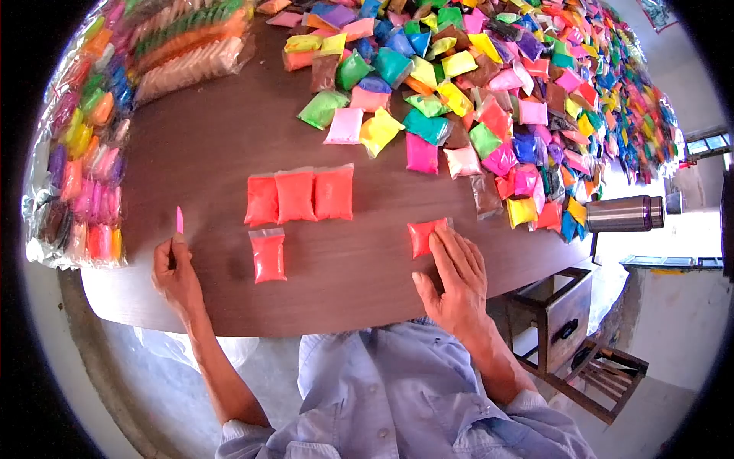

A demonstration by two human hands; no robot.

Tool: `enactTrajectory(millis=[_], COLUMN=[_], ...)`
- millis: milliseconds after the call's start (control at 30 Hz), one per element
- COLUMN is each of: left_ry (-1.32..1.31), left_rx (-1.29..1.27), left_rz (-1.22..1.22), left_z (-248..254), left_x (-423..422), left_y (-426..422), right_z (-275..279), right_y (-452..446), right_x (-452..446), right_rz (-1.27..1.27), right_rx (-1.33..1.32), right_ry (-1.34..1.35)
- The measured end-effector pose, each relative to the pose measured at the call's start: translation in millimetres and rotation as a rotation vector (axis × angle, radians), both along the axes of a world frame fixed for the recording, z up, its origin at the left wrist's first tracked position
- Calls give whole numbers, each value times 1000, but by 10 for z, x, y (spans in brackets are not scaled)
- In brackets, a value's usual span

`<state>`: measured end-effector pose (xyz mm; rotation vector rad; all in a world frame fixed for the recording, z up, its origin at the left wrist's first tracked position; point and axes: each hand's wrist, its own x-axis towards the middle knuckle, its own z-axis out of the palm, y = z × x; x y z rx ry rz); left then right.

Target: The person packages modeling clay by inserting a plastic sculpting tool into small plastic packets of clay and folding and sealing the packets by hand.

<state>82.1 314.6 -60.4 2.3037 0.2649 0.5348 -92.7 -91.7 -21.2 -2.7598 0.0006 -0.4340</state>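
Observation:
My left hand [176,271] is at the left of the table, its fingers pinched on a small pink pointed tool [180,219] that stands upright. On the right, my right hand [456,275] rests its outstretched fingers on the right edge of a red packet [423,239], thumb held apart. Between my hands, three red packets lie side by side in a row: a left one [262,200], a middle one [296,195] and a right one [334,193]. Just below the row lies another single red packet [268,256], apart from it.
A large heap of coloured packets [459,65] covers the far right of the brown table [206,145]. Bagged packets line the left edge [84,164], with a clear bag of stacked packets [195,65] behind. A metal flask [625,213] lies at right, near a wooden stool [566,321].

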Motion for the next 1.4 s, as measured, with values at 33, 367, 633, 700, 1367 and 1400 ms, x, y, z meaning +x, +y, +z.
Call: enactTrajectory(millis=[33, 367, 633, 700, 1367, 1400], left_ry=[0, 1, -24, -21, -9, -16], left_rx=[1, -25, -82, -79, -44, -24], left_rz=[-3, 25, 12, -3, -17, -14], left_z=[-19, 9, -10, -45, 48, 56], left_x=[7, -5, 8, 15, -19, -17], left_y=[-4, -57, -31, 8, -52, -66], right_z=[3, 37, -11, -49, 116, 56], right_y=[-7, 64, 140, 90, 87, 111], right_x=[22, -69, -19, 17, 17, -20], right_rz=[1, -5, -11, -4, -6, 4], right_rx=[-11, -6, 14, 19, -42, -36], right_ry=[9, 20, 15, 7, 36, 40])
